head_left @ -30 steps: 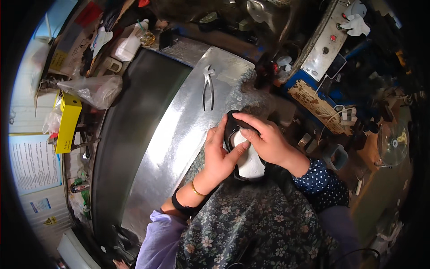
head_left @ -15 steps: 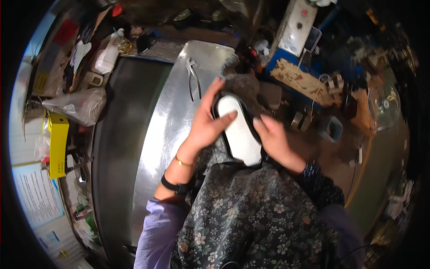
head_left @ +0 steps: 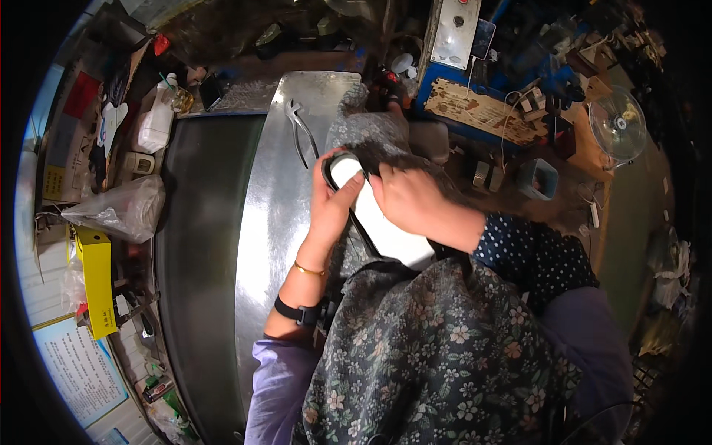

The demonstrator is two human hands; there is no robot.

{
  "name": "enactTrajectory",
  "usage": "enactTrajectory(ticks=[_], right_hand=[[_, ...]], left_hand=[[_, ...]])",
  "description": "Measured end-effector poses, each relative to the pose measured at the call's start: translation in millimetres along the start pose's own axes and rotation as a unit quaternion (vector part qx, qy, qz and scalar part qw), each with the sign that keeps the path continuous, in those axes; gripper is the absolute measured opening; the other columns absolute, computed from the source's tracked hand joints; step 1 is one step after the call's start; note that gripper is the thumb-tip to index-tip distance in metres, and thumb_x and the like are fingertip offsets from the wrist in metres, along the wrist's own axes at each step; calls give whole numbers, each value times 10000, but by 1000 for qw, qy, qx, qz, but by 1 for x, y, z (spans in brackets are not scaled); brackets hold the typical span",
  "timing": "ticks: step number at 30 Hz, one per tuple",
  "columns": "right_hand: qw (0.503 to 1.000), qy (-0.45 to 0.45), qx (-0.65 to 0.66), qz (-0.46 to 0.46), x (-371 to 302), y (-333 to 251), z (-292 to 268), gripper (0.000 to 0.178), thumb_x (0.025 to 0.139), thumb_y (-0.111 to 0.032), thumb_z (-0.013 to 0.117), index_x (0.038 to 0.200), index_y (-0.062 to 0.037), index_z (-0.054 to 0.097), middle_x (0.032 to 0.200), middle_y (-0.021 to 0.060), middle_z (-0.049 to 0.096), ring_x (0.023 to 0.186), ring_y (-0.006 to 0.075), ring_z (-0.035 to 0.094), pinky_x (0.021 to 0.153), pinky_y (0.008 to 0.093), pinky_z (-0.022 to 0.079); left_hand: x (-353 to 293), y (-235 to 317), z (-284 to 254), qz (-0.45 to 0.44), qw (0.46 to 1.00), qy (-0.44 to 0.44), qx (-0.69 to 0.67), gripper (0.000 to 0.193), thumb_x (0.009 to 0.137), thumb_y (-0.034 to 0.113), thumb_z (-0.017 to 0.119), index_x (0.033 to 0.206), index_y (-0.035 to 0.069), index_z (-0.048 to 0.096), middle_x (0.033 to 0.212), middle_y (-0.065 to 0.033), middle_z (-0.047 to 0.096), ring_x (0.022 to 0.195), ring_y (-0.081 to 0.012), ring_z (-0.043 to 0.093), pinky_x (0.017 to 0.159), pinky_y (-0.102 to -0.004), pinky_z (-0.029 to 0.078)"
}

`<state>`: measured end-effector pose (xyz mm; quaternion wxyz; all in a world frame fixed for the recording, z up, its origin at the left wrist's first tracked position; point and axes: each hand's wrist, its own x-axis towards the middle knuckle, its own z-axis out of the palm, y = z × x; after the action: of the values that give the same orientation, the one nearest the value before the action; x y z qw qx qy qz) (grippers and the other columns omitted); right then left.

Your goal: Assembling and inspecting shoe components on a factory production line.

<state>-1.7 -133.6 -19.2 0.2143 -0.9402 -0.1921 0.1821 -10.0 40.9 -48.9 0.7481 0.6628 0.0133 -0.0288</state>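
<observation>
A shoe (head_left: 389, 236), sole side up, rests at my lap with its toe pointing away. Its bottom is white and a black upper edge rims it. My left hand (head_left: 330, 208) wraps the toe from the left, the thumb pressing on the white bottom. Curled over the shoe's right side near the toe is my right hand (head_left: 409, 199), its fingertips pinching at the black edge; exactly what they grip there is hidden. A pair of metal pincers (head_left: 300, 133) lies on the shiny metal plate (head_left: 271, 200) beyond my left hand.
A dark conveyor belt (head_left: 204, 222) runs along the left of the plate. Further left are a plastic bag (head_left: 126, 208), a yellow box (head_left: 94, 282) and a white bottle (head_left: 154, 119). To the right stand a small bin (head_left: 538, 180) and a clear fan (head_left: 618, 126).
My right hand has moved from the shoe's right side up over its toe area, fingers now curled. My left hand has shifted slightly around the toe. The whole view has turned a little.
</observation>
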Motion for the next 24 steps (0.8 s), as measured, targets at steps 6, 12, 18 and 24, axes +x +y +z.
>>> enactTrajectory(ticks=[6, 12, 18, 24], right_hand=[[962, -31, 269, -48, -35, 27, 9, 558, 1056, -269, 441, 1478, 63, 290, 1465, 302, 422, 1300, 373, 498, 1096, 422, 384], [849, -11, 528, 20, -42, 32, 28, 706, 1048, -362, 485, 1525, 77, 204, 1479, 238, 424, 1364, 263, 428, 1118, 331, 342], [957, 6, 289, -5, -21, -12, 34, 803, 1047, -394, 431, 1506, 130, 31, 1457, 383, 363, 1379, 425, 400, 1114, 393, 350], [888, 26, 457, -39, -19, 1, 48, 751, 1053, -373, 437, 1518, 96, 80, 1454, 349, 384, 1352, 383, 436, 1093, 398, 364]], left_hand=[[-5, 1, 13, 3, 998, -17, 53, 493, 887, 61, 715, 1315, 8, 476, 1103, -72, 632, 1003, -142, 592, 874, -282, 495], [-20, 8, 15, -75, 936, 102, -327, 614, 1037, 427, 446, 1448, -28, 424, 1444, -134, 507, 1277, -243, 525, 1100, -401, 399], [-36, 24, 11, 69, 631, 166, 755, 288, 987, 244, 506, 780, 56, 575, 630, -131, 667, 530, -340, 652, 502, -426, 523], [-22, 64, -1, 71, 754, 32, 652, 330, 1009, 352, 476, 932, 35, 527, 632, -184, 638, 595, -399, 663, 541, -474, 532]])
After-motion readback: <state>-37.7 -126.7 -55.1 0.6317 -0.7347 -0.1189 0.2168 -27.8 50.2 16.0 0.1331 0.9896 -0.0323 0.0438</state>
